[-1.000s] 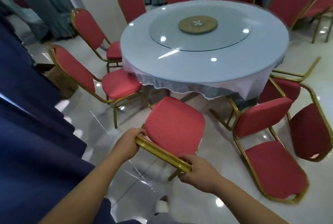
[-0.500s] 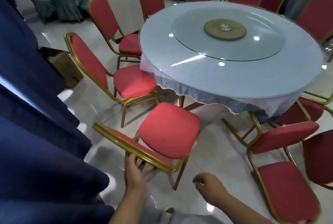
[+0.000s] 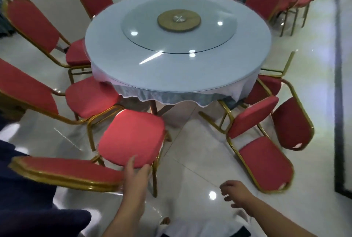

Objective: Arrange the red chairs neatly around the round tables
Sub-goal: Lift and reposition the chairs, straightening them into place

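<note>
A red chair with a gold frame (image 3: 131, 137) stands in front of me, its seat toward the round table (image 3: 177, 65) and its backrest top (image 3: 64, 174) at lower left. My left hand (image 3: 138, 174) reaches with straight fingers to the seat's near edge, by the right end of the backrest. My right hand (image 3: 235, 194) hovers over the floor to the right, fingers loosely curled, holding nothing. Two red chairs (image 3: 264, 141) lie tipped over and tangled at the table's right side.
Upright red chairs (image 3: 83, 97) line the table's left side and more stand behind it. A glass turntable (image 3: 179, 27) sits on the tabletop. Dark blue cloth (image 3: 28, 198) hangs at lower left. Glossy white floor tiles (image 3: 192, 160) lie between me and the fallen chairs.
Both hands gripped the chair's backrest one second ago. The right hand let go and drew back to the right; the left hand shifted along to the seat's edge. The view turned right.
</note>
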Demonstrator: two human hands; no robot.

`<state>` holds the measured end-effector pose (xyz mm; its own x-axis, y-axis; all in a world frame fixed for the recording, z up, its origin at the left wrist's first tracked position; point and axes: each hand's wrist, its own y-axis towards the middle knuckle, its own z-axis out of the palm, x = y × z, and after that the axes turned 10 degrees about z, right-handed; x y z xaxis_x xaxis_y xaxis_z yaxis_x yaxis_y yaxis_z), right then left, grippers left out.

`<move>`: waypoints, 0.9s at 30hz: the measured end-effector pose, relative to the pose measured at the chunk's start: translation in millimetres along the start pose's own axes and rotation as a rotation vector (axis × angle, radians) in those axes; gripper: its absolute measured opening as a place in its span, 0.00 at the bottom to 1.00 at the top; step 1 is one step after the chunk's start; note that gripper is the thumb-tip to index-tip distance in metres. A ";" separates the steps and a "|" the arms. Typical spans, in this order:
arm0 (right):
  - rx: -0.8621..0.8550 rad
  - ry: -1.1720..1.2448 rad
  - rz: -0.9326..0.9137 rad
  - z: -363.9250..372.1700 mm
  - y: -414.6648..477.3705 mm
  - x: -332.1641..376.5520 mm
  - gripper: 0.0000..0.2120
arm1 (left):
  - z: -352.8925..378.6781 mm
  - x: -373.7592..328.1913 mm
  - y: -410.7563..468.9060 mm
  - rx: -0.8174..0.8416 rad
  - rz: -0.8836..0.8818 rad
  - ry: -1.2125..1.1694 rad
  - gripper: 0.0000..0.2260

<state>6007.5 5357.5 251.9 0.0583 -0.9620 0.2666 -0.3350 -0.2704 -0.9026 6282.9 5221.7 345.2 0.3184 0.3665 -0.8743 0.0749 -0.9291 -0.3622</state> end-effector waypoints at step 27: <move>-0.203 0.653 0.363 -404.3 105.7 -266.0 0.06 | 534.9 -6.5 -35.7 0.708 -0.413 0.425 0.06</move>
<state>5576.3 5599.6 222.2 -0.6335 -0.7552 0.1685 -0.3967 0.1300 -0.9087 5772.7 5279.2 190.8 0.7260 0.4824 -0.4902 -0.2914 -0.4299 -0.8546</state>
